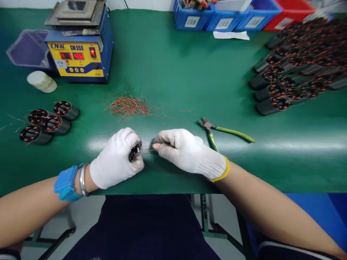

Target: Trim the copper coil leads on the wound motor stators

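My left hand [118,157], in a white glove, is closed round a small black motor stator [134,152] with copper windings, held just above the green mat's front edge. My right hand [184,148], also gloved, pinches thin copper wires [148,147] that stick out of the stator. The two hands are almost touching. Most of the stator is hidden inside my left fist.
Several finished stators [48,122] lie at the left. A heap of cut copper wire scraps [127,106] lies ahead. Green-handled cutters [217,131] rest right of my hands. A large stack of stators [295,68] fills the right. A blue solder pot [80,50] and bins [225,16] stand at the back.
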`<state>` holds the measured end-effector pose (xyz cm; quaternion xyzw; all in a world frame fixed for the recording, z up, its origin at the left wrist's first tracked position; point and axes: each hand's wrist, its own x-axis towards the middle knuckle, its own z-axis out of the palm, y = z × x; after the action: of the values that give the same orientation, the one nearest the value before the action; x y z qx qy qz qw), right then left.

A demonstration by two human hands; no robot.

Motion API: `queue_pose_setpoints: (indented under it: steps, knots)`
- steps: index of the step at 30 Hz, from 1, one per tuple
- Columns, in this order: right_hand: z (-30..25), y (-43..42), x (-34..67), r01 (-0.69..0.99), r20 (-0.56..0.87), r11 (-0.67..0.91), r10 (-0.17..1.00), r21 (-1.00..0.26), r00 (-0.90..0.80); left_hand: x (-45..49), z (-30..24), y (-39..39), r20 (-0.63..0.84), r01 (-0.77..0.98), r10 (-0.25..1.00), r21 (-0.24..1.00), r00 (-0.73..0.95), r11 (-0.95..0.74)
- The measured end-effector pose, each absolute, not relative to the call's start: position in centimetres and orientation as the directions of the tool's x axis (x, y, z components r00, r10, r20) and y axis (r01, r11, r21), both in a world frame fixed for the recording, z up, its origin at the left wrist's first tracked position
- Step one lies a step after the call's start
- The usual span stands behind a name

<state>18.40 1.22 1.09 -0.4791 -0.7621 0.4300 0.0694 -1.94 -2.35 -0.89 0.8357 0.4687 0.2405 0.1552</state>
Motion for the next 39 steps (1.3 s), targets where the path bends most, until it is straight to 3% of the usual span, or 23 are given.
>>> queue_pose_setpoints:
  steps: [6, 11, 13, 17, 19, 24, 29, 35, 39]
  knots:
    - [1.5, 1.5, 19.9, 0.581, -0.253, 0.12, 0.816, -0.805, -0.519, -1.7, -1.2, -2.4, 0.274, 0.679, 0.864, 0.535, 0.423, -0.502]
    - [2.7, 2.1, 19.5, 0.623, -0.027, 0.239, 0.922, -0.745, -0.386, -1.7, -0.9, -2.4, 0.23, 0.682, 0.882, 0.566, 0.41, -0.464]
    - [3.0, 2.3, 18.5, 0.656, -0.1, 0.229, 0.9, -0.719, -0.424, -1.7, -0.8, -2.4, 0.22, 0.685, 0.885, 0.566, 0.411, -0.459]
    - [2.4, 2.5, 16.3, 0.697, -0.413, 0.209, 0.677, -0.686, -0.61, -1.7, -0.7, -2.3, 0.197, 0.693, 0.893, 0.571, 0.405, -0.44]
    - [1.8, 2.4, 15.9, 0.656, -0.422, 0.183, 0.634, -0.732, -0.648, -1.7, -0.7, -2.3, 0.184, 0.711, 0.903, 0.565, 0.387, -0.419]
    - [0.8, 1.7, 16.2, 0.603, -0.382, 0.09, 0.698, -0.793, -0.606, -2.0, -0.5, -2.4, 0.166, 0.69, 0.913, 0.609, 0.373, -0.392]
    - [0.4, 1.3, 16.9, 0.535, -0.347, 0.054, 0.705, -0.843, -0.619, -2.0, -0.7, -2.0, 0.23, 0.635, 0.844, 0.572, 0.484, -0.519]
    - [0.2, 2.9, 17.6, 0.34, -0.5, -0.38, 0.504, -0.86, -0.704, -1.9, -1.1, -2.0, 0.302, 0.628, 0.804, 0.507, 0.513, -0.591]
    - [0.4, 3.2, 16.6, 0.421, -0.551, -0.377, 0.373, -0.825, -0.747, -1.9, -1.0, -2.0, 0.266, 0.618, 0.807, 0.532, 0.527, -0.579]
